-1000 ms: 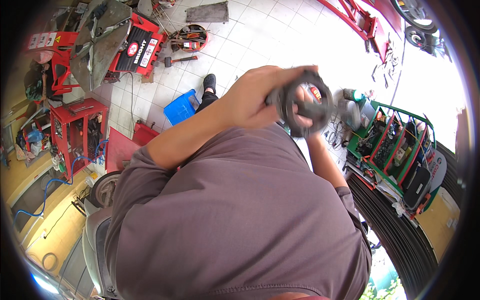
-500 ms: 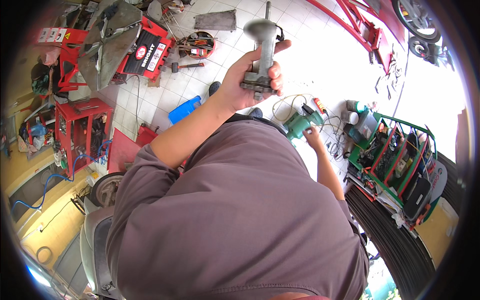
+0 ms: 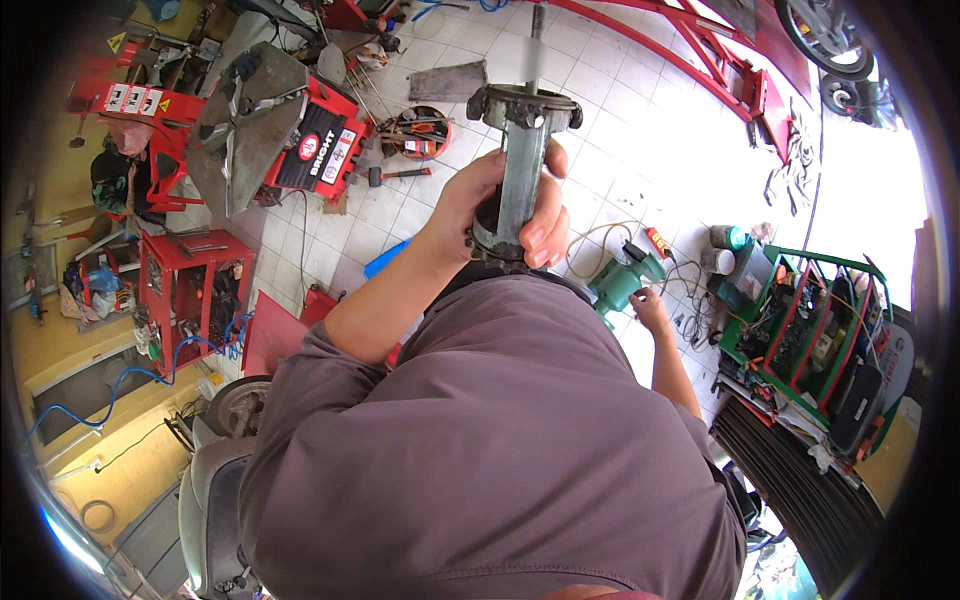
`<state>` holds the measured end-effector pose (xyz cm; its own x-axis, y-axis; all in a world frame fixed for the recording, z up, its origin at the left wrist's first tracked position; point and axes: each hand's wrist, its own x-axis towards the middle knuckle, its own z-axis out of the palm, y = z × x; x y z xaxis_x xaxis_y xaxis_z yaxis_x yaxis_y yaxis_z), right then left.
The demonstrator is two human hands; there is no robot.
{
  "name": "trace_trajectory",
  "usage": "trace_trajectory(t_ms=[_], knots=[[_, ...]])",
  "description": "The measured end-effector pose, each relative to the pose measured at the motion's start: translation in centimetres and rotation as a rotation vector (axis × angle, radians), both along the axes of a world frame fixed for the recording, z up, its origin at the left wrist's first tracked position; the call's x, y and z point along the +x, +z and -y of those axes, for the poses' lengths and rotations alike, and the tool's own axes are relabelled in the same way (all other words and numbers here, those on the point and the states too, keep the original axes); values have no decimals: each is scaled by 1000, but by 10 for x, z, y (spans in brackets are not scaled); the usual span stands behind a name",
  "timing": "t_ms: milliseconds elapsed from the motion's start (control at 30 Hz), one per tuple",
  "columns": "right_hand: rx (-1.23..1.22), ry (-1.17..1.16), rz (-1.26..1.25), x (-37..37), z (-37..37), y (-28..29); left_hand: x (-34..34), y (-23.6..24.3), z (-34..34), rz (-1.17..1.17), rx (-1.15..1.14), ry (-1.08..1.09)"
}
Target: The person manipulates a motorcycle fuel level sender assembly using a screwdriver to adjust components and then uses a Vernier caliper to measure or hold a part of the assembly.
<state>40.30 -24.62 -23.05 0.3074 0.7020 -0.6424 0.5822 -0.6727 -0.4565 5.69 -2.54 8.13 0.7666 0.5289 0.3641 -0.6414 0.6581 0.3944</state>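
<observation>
My left hand (image 3: 464, 208) is raised in front of my chest, its fingers wrapped round a worn metal hub (image 3: 521, 165). The hub stands nearly upright, with a lugged flange above my fingers and a long axle rod (image 3: 537, 45) rising from it. Part of the rod looks blurred. My palm and fingers cover some of the lower end. Lower right, my right hand (image 3: 650, 308) reaches to the side of a green bench grinder (image 3: 622, 282). Its fingers are curled together at the machine; what they pinch, if anything, is too small to make out.
A green tool rack (image 3: 800, 345) stands to the right, cables (image 3: 690, 300) beside the grinder. Left are a red tyre machine (image 3: 320, 145) and a red cabinet (image 3: 190, 290). A tool bowl (image 3: 420, 132) and hammer (image 3: 398, 175) lie on the tiled floor (image 3: 590, 115).
The hub has turned upright and slightly lower, and its flange, smeared before, now shows sharp lugs. My left fingers sit higher round its barrel. The surroundings have shifted rightward and down; my right hand stays at the grinder.
</observation>
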Motion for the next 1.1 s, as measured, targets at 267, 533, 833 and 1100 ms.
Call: trace_trajectory(t_ms=[267,533,833,1100], knots=[[48,60,26,12,3,-15,-2,-10,-13,-159,7,103],[-72,-10,-57,0,7,-4,-135,-269,-9,-1320,-249,384],[-302,-96,-36,-5,55,-15,-402,-312,175,-1958,-797,406],[-98,202,-31,-43,-58,-32,-264,-353,34,-1623,-198,298]])
